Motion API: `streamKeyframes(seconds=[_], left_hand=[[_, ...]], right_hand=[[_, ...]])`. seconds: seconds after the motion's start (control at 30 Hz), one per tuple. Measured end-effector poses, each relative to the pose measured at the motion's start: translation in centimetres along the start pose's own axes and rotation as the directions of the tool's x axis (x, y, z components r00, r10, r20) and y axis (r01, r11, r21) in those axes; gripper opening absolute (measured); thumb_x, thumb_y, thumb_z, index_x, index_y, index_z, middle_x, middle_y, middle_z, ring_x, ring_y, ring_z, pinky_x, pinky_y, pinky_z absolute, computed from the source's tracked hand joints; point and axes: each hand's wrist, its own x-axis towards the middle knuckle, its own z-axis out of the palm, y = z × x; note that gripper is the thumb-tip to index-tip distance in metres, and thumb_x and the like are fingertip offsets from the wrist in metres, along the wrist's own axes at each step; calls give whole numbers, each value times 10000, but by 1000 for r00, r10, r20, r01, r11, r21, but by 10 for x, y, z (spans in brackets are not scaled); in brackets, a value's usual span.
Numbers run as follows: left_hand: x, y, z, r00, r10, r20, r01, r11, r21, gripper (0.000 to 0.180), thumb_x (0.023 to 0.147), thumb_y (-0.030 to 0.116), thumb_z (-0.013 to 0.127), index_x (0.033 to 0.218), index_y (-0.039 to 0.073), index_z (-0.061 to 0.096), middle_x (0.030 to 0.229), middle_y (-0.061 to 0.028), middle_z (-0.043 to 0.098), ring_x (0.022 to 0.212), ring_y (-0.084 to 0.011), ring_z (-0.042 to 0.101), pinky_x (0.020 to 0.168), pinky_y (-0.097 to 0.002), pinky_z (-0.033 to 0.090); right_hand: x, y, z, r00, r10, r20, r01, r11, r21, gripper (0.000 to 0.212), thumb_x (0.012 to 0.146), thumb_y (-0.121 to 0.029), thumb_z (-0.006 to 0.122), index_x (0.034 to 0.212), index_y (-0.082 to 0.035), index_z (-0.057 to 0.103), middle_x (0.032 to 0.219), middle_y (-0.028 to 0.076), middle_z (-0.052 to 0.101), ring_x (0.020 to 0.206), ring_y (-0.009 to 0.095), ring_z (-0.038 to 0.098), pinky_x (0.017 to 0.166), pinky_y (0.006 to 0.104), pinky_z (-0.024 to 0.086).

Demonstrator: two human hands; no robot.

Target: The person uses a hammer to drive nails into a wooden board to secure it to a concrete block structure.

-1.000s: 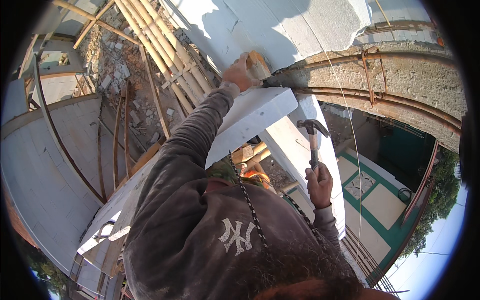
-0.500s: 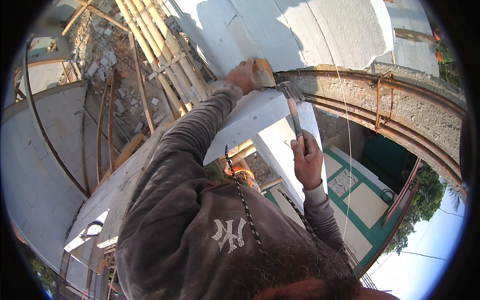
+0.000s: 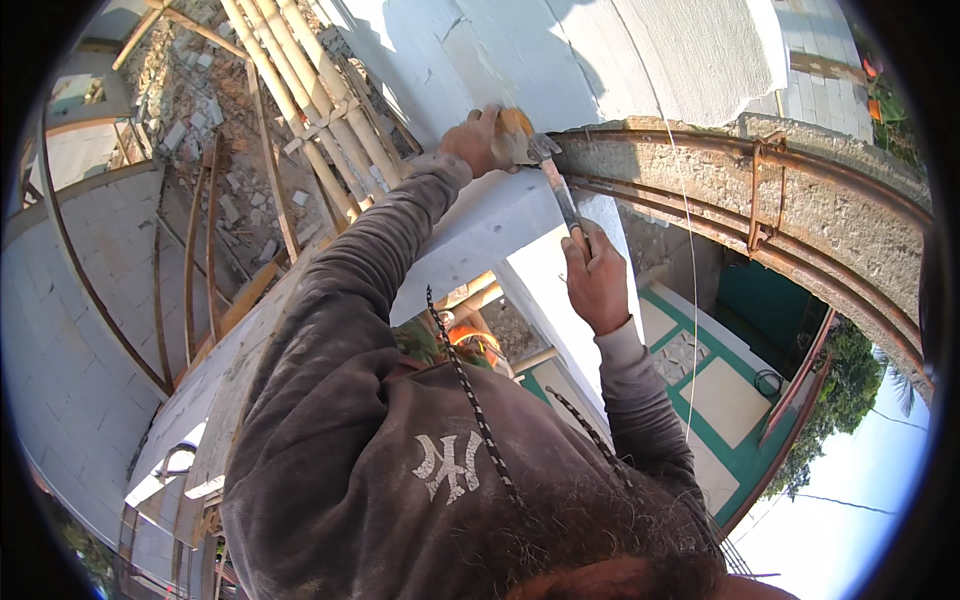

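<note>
My left hand [image 3: 472,145] is closed on a small tan-and-orange block [image 3: 515,135], held at the foot of the pale wall [image 3: 470,60] beside the end of a concrete beam. In my right hand [image 3: 598,278] is a hammer [image 3: 560,192], gripped by its worn handle. The hammer's head lies right against the block's right side; whether they touch, I cannot tell. Beneath both hands runs a white ledge [image 3: 475,240]. My left fingertips are partly hidden behind the block.
Rusty steel bars [image 3: 755,190] run along the rough concrete beam [image 3: 800,200] at right. A thin string [image 3: 688,230] hangs across it. Bamboo poles [image 3: 310,100] stand at left over rubble [image 3: 215,150]. Below right lies a green-and-cream panelled surface [image 3: 725,395].
The hammer has swung up and left, its head going from right of the block to against it. My right hand rose with it. My left hand keeps hold of the block.
</note>
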Motion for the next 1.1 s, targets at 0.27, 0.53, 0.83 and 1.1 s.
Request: streamKeyframes(seconds=[0.27, 0.53, 0.83, 1.1], left_hand=[[8, -7, 3, 998, 65, -2, -65, 998, 0, 1170, 614, 486, 965, 1501, 49, 338, 1349, -265, 566, 1192, -481, 629, 985, -522, 536], [25, -45, 6, 962, 270, -32, -270, 963, 16, 607, 975, 350, 678, 1451, 61, 436, 1231, -256, 672, 1142, -451, 658, 943, -507, 538], [47, -52, -4, 937, 344, 53, -348, 924, 158, 343, 1053, 252, 539, 1360, 118, 610, 1221, -187, 720, 1116, -419, 672, 962, -501, 533], [47, -57, 2, 937, 349, 0, -348, 936, 48, 306, 1051, 261, 538, 1300, 115, 641, 1180, -196, 723, 1083, -421, 676, 933, -503, 533]], right_hand=[[2, 7, -3, 999, 39, 4, -39, 997, 71, 291, 993, -144, 620, 1218, 40, 635, 972, 305, 689, 903, 490, 679, 784, 497, 541], [4, 7, -6, 996, 91, 10, -92, 992, 87, 283, 987, -137, 636, 1218, 25, 647, 962, 300, 693, 896, 483, 689, 776, 485, 548], [-1, 10, -7, 1000, 29, 5, -29, 999, 30, 285, 987, -143, 637, 1207, 37, 650, 954, 295, 698, 882, 465, 699, 762, 468, 553], [-1, 9, -8, 1000, 20, 5, -20, 999, 45, 304, 982, -145, 640, 1220, 43, 648, 956, 295, 698, 870, 455, 701, 759, 464, 555]])
